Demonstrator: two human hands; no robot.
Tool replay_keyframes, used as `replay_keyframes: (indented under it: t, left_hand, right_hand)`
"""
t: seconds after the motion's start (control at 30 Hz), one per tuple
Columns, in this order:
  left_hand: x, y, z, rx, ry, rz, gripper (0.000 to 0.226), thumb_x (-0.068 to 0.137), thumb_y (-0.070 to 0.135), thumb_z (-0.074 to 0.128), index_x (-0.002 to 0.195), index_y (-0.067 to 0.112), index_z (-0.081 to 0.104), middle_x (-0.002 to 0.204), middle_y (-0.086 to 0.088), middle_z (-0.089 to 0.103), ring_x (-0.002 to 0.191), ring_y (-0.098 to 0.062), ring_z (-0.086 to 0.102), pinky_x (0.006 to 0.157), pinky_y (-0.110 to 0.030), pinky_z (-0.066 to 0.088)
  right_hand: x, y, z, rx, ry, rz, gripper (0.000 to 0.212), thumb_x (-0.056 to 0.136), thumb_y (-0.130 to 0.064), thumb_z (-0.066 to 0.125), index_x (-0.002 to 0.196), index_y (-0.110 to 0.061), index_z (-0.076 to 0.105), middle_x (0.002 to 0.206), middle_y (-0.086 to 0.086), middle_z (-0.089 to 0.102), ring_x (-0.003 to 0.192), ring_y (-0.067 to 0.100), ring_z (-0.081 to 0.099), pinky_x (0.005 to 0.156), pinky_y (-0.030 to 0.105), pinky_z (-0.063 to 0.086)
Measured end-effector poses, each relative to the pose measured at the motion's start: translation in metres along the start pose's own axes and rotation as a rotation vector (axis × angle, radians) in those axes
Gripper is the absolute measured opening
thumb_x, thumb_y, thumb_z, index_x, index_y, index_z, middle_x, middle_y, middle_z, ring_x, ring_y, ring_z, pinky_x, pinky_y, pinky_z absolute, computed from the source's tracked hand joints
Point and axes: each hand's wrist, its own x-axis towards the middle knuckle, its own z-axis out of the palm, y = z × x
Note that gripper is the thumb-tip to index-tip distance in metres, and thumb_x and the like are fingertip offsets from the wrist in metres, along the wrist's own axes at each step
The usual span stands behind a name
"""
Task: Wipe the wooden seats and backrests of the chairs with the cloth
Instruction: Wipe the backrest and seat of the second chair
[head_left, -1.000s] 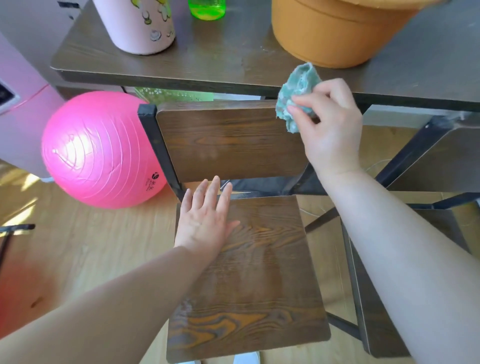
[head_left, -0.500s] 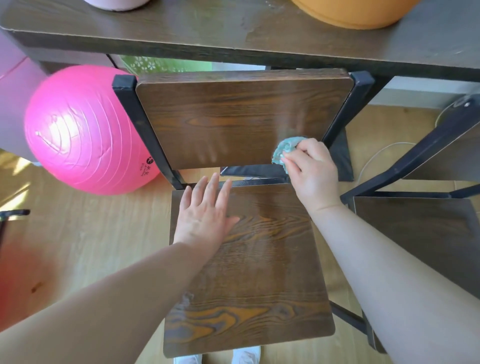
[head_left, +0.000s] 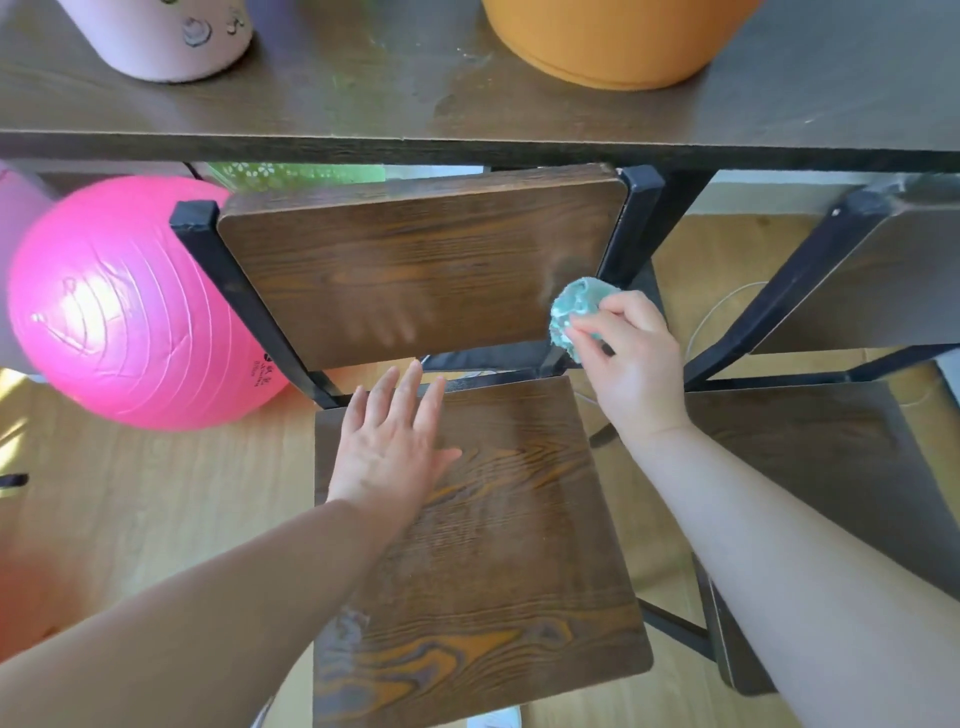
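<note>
Nearest to me I see the wooden seat (head_left: 519, 545), lying flat with its longer side running away from me toward the backrest and its front edge low in the view. My left hand (head_left: 387, 447) rests palm down on the rear left part of that seat; its grip is apart, the fingers straight, slightly spread and pointing away from me, and the forearm comes in from the lower left. My right arm reaches in from the lower right, crossing over a second chair seat (head_left: 810, 457) just beside the first. The right hand (head_left: 634, 364) has its grip clamped on the cloth (head_left: 574, 312), with curled fingers and thumb pinching it. The teal cloth is bunched into a rounded wad, so I cannot tell any long axis for it. It sits against the lower right corner of the backrest (head_left: 415, 270). That backrest is wider than tall, its long axis running left to right with the right end a little higher, held between black frame posts. To the left, on the floor (head_left: 130, 493), is a pink ball (head_left: 130, 312). Farthest is the dark worktop (head_left: 363, 104), carrying an orange pot (head_left: 613, 41) and a pink container (head_left: 171, 41).
</note>
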Motion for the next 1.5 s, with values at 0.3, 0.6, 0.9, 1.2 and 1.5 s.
replay_keyframes:
  t: [0.3, 0.6, 0.9, 1.2, 1.5]
  left_hand:
    - [0.018, 0.022, -0.039, -0.037, 0.116, 0.048, 0.076, 0.096, 0.063, 0.027, 0.154, 0.024, -0.004, 0.163, -0.004, -0.001, 0.149, -0.026, 0.0, 0.121, -0.047, 0.009]
    - [0.023, 0.02, -0.017, -0.043, 0.1, 0.069, 0.078, 0.096, 0.062, 0.03, 0.154, 0.024, -0.004, 0.163, -0.005, 0.001, 0.149, -0.027, 0.002, 0.121, -0.047, 0.01]
    - [0.008, 0.008, 0.04, -0.067, -0.002, 0.03, 0.079, 0.096, 0.063, 0.031, 0.153, 0.024, -0.008, 0.162, -0.003, -0.005, 0.149, -0.025, -0.004, 0.121, -0.045, 0.005]
    - [0.003, -0.011, 0.035, -0.096, 0.005, -0.03, 0.079, 0.095, 0.063, 0.031, 0.153, 0.025, -0.007, 0.162, -0.002, -0.004, 0.149, -0.025, -0.002, 0.121, -0.046, 0.007]
    - [0.001, -0.03, -0.031, -0.108, 0.167, -0.043, 0.08, 0.094, 0.062, 0.036, 0.154, 0.024, -0.001, 0.162, -0.004, 0.006, 0.148, -0.027, 0.004, 0.12, -0.047, 0.01]
  right_hand:
    - [0.065, -0.025, -0.056, 0.016, 0.302, -0.089, 0.016, 0.09, -0.025, 0.067, 0.092, -0.01, 0.072, 0.102, 0.007, 0.06, 0.099, 0.017, 0.059, 0.075, 0.019, 0.051]
    - [0.037, 0.0, -0.012, -0.034, 0.15, -0.006, 0.021, 0.091, -0.028, 0.065, 0.101, -0.01, 0.069, 0.109, 0.003, 0.06, 0.103, 0.013, 0.058, 0.078, 0.016, 0.049]
    - [-0.024, 0.04, 0.065, -0.043, -0.05, 0.217, 0.024, 0.093, -0.028, 0.063, 0.106, -0.009, 0.069, 0.108, 0.0, 0.055, 0.102, 0.013, 0.057, 0.086, 0.028, 0.055]
    - [-0.034, 0.028, 0.082, -0.072, -0.206, 0.375, 0.024, 0.091, -0.029, 0.066, 0.109, -0.014, 0.068, 0.116, 0.0, 0.056, 0.108, 0.019, 0.059, 0.086, 0.036, 0.058]
    - [0.013, -0.082, 0.009, 0.139, 0.072, -0.073, 0.019, 0.09, -0.025, 0.068, 0.1, -0.011, 0.073, 0.105, 0.003, 0.06, 0.099, 0.01, 0.057, 0.079, 0.013, 0.049]
